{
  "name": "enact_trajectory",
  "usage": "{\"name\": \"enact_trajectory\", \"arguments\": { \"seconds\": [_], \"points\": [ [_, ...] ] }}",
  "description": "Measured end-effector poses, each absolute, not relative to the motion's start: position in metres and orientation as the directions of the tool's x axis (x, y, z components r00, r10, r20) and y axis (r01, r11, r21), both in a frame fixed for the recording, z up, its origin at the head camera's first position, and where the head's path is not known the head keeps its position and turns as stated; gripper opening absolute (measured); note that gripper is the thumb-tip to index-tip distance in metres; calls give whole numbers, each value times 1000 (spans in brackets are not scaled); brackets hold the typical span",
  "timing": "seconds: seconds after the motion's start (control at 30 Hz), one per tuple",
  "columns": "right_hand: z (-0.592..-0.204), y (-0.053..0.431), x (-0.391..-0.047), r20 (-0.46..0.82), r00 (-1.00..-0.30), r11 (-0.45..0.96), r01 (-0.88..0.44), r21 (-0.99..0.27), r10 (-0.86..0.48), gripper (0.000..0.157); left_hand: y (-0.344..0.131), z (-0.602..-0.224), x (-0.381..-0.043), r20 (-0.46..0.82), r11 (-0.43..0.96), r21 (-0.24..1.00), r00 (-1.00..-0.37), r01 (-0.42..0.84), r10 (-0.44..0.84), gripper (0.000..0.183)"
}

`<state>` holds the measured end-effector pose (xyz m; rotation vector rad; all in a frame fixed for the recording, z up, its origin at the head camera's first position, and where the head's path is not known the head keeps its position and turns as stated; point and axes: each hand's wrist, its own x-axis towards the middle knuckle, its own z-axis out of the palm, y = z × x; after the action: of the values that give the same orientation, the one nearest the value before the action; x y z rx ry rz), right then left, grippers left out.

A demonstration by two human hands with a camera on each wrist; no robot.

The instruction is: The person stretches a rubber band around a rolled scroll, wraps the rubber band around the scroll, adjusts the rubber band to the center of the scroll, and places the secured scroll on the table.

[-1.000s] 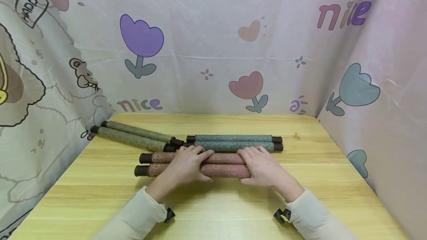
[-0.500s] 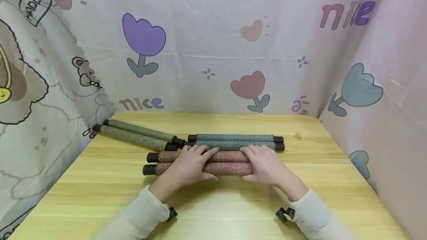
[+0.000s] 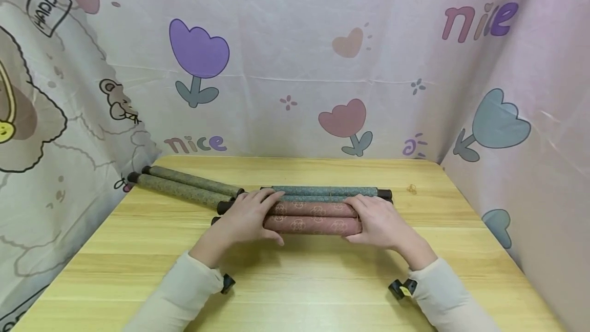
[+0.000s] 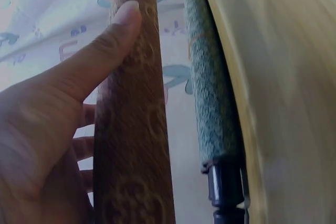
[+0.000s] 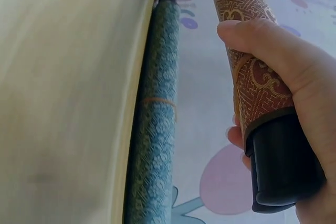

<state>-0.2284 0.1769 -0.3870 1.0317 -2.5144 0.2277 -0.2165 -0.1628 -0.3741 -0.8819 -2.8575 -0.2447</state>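
Both hands hold a reddish-brown patterned scroll (image 3: 313,225), its two rolls side by side with dark end knobs. Clear of the table in the wrist views, it partly covers a blue-green scroll (image 3: 322,191) behind it in the head view. My left hand (image 3: 244,219) grips it near its left end, thumb along the near roll (image 4: 131,129). Around the right end curls my right hand (image 3: 380,222), next to a black knob (image 5: 286,161). A thin band (image 5: 240,69) circles the red scroll there.
An olive-green scroll (image 3: 184,188) lies slantwise at the back left of the wooden table (image 3: 295,291). A small tan rubber band (image 3: 412,188) lies at the back right. Patterned curtains (image 3: 276,55) stand behind and at both sides.
The red scroll first slid right along the table between both hands. Now it is raised and farther back, hiding more of the blue-green scroll. The left hand has shifted toward its left end.
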Motion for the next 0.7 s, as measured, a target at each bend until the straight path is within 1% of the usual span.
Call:
{"name": "enact_trajectory", "arguments": {
  "seconds": [0.27, 0.5, 0.7],
  "points": [
    [-381, 190, -232, 408, -672, 730, -683, -20, -618, 71, -176, -373, -224, 158, 831, 117, -836, 544, 525, 109],
    [-376, 194, -232, 375, -681, 725, -688, -35, -629, 72, -182, -377, -224, 142, 799, 122, -807, 589, 574, 105],
    [-379, 189, -230, 350, -669, 705, -708, -31, -656, 66, -185, -386, -220, 122, 785, 85, -789, 613, 603, 107]
  ]
}}
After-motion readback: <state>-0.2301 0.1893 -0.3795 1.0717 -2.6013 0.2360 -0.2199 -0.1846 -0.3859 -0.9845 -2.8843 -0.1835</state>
